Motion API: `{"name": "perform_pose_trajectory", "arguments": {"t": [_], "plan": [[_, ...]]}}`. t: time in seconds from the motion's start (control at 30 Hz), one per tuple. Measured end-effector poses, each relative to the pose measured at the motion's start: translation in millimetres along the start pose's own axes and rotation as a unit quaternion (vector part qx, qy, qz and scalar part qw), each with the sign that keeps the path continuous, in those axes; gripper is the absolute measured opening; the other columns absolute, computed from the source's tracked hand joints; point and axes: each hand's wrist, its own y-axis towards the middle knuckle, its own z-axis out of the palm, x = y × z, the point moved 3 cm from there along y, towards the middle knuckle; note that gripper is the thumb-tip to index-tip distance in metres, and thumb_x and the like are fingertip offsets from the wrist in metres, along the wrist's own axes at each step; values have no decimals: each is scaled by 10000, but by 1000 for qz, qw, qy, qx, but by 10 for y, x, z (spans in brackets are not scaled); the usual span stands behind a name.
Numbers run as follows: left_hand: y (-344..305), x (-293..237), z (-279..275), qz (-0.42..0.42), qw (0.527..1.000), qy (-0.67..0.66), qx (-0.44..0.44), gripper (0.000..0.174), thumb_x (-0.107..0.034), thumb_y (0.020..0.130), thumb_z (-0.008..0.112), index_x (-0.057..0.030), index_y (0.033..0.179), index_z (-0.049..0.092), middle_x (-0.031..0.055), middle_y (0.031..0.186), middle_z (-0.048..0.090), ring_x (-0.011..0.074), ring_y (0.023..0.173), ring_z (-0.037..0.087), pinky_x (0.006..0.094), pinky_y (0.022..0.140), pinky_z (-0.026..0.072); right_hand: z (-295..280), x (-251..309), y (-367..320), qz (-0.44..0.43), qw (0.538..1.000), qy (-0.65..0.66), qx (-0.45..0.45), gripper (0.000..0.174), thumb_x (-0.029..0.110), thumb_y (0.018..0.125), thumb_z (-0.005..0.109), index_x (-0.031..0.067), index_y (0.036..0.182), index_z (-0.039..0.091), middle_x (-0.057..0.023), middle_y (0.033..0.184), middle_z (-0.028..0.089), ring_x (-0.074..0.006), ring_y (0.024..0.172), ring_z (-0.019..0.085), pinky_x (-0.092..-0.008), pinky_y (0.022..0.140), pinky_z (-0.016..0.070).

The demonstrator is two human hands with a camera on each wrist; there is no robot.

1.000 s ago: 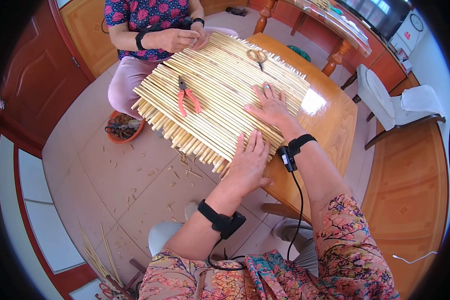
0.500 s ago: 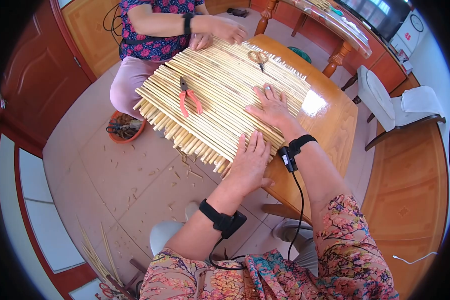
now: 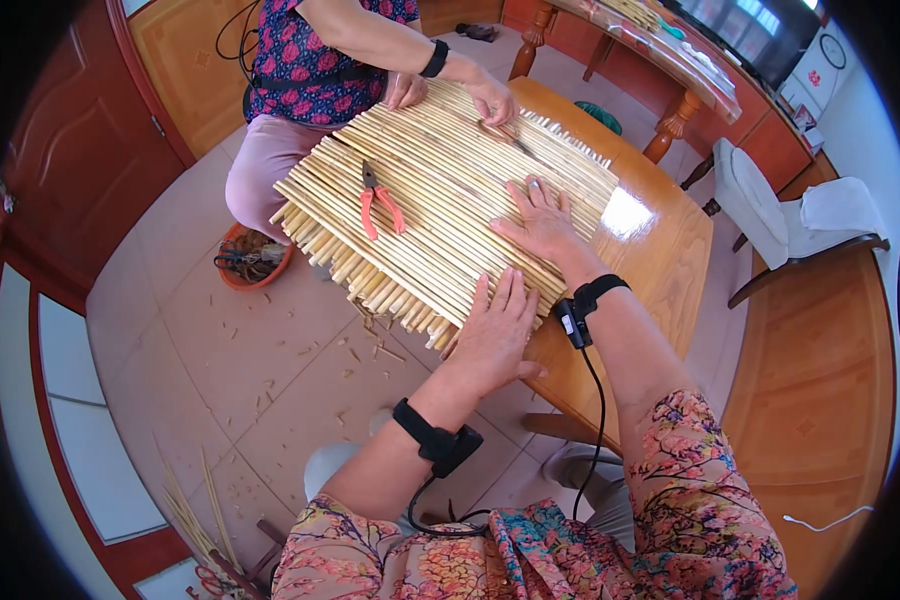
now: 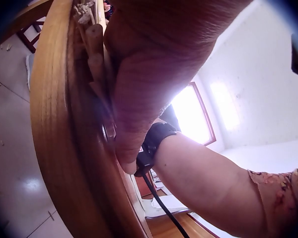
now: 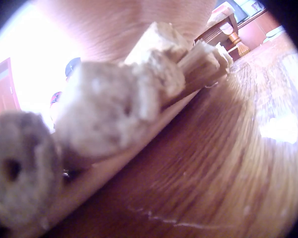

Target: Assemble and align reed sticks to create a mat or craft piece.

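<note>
A mat of pale stalks laid side by side (image 3: 410, 170) lies on the wooden table (image 3: 660, 270) in the head view. My left hand (image 3: 495, 335) rests on its near corner, fingers extended over the stalks, thumb out toward the table edge. Farther right, my right hand (image 3: 547, 225) lies flat on the mat with fingers spread. Red-handled pliers (image 3: 378, 200) lie on the mat. Scissors (image 3: 515, 140) near the far side are partly covered by another person's hand (image 3: 490, 98). Blurred stalk ends (image 5: 104, 109) fill the right wrist view; my left hand (image 4: 144, 74) looms large in the left wrist view.
Another person (image 3: 330, 70) sits at the far left corner, one hand on the mat's edge. An orange basin (image 3: 253, 262) with tools stands on the floor among scattered scraps. A chair (image 3: 780, 215) is at the right, a second table (image 3: 650, 45) behind.
The other person's arm has reached across the mat to the scissors, and that person has shifted right. My hands have stayed on the mat.
</note>
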Motion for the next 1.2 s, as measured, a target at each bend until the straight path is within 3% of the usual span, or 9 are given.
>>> {"name": "perform_pose_trajectory", "arguments": {"t": [0.3, 0.93, 1.03, 1.1, 1.13, 1.2], "plan": [[-7, 0, 13, -2, 1000, -2, -17, 1002, -624, 622, 615, 29, 1323, 320, 257, 1377, 282, 345, 1327, 196, 498, 1071, 119, -7, 23, -1, -4, 1000, 2, -3, 825, 684, 788, 360, 164, 1410, 206, -183, 1456, 157, -297, 1365, 82, -502, 1070, 36], [-7, 4, 11, 0, 1000, -15, -2, 1021, -587, 610, 655, 45, 1328, 299, 277, 1375, 270, 359, 1332, 170, 497, 1072, 106, -10, 21, 14, 3, 1000, -11, 9, 821, 679, 791, 359, 179, 1416, 181, -176, 1460, 148, -291, 1365, 93, -495, 1075, 27], [-6, 8, -1, -1, 1000, -25, 4, 1027, -586, 610, 657, 41, 1335, 287, 281, 1380, 255, 360, 1334, 162, 498, 1074, 99, -61, -56, 7, -3, 1000, 21, 16, 851, 700, 775, 363, 163, 1413, 197, -183, 1461, 136, -283, 1370, 59, -471, 1085, 9], [-14, 21, -6, 4, 999, -31, -1, 1028, -587, 612, 657, 30, 1342, 278, 273, 1389, 243, 361, 1336, 157, 497, 1076, 93, -142, -174, -18, -28, 982, 188, -16, 787, 578, 819, 455, 102, 1400, 222, -195, 1445, 184, -297, 1357, 123, -420, 1095, 73], [-23, 33, -2, 3, 999, -40, -5, 1030, -587, 614, 657, 19, 1350, 269, 265, 1399, 231, 362, 1337, 152, 496, 1077, 87, -177, -265, -65, -26, 982, 187, -19, 787, 578, 819, 455, 102, 1400, 222, -195, 1445, 184, -297, 1357, 123, -420, 1095, 73], [-36, 55, 22, 17, 999, -44, -8, 1032, -589, 616, 657, 4, 1360, 257, 252, 1410, 217, 362, 1339, 146, 494, 1078, 80, -299, -495, -239, -25, 933, 352, -67, 714, 415, 843, 537, 36, 1377, 252, -197, 1420, 248, -298, 1333, 199, -364, 1086, 154]]}}
